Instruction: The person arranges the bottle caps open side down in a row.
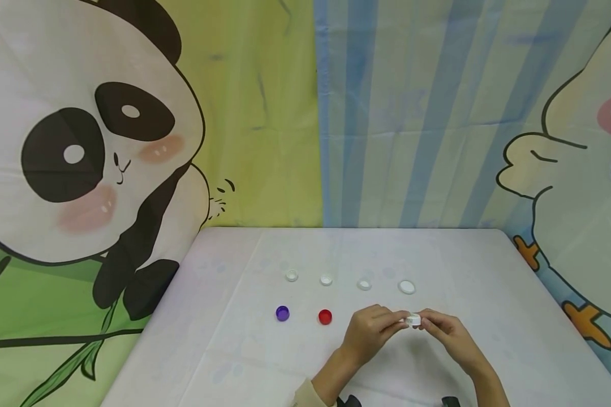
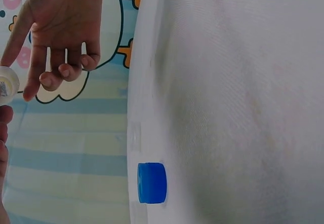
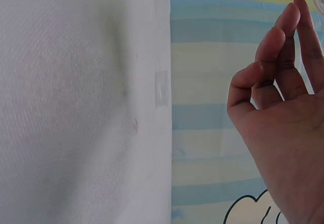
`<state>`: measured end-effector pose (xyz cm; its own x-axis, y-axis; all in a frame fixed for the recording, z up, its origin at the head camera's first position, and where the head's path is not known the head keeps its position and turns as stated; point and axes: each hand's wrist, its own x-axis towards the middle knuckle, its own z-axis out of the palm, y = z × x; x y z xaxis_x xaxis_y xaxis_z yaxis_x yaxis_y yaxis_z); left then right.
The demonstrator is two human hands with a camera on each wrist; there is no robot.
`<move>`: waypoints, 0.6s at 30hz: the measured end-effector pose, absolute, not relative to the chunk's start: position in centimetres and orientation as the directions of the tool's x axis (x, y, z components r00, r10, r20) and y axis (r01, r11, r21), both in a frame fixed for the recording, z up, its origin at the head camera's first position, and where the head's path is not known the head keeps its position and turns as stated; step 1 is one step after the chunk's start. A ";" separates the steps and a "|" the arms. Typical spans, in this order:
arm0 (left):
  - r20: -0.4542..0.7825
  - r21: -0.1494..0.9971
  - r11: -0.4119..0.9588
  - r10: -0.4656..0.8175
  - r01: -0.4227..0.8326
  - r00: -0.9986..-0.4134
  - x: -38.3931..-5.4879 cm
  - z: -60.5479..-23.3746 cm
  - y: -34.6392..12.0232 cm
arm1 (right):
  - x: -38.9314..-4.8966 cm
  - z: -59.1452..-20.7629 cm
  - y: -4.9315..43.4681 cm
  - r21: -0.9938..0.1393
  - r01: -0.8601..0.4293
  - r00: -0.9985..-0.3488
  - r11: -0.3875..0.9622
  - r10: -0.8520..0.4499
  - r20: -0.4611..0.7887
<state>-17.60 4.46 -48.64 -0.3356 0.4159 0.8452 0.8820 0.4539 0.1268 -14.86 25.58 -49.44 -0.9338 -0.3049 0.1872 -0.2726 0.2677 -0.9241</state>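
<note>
A small white round cap is held up between both hands over the near right part of the table. From its left side, my left hand pinches it with thumb and fingertips. My right hand grips its other edge between thumb and forefinger; the right wrist view shows the remaining fingers of that hand loosely bent. Part of the cap appears at the border of the left wrist view. A blue bottle cap sits on the table there; in the head view it is hidden behind my left hand.
On the white table, a purple cap and a red cap lie left of my hands. Behind them several small white round pieces form a row, a wider white ring at its right end. Printed curtains hang behind the table.
</note>
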 end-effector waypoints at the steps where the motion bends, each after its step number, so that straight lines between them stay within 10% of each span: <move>1: 0.845 0.126 0.449 0.418 0.885 -0.332 -17.6 -48.6 4.5 | -14.9 -49.4 25.6 -0.925 -0.286 -0.927 0.251 -0.319 0.200; 18: 0.819 0.152 0.436 0.447 0.887 -0.360 -17.6 -48.7 4.7 | -14.8 -49.1 25.5 -0.925 -0.358 -0.886 0.130 -0.358 0.293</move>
<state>-17.60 4.66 -48.74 -0.3603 0.4471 0.8187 0.8870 0.4359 0.1523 -14.83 25.47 -49.11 -0.8865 -0.3579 0.2934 -0.3584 0.1296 -0.9245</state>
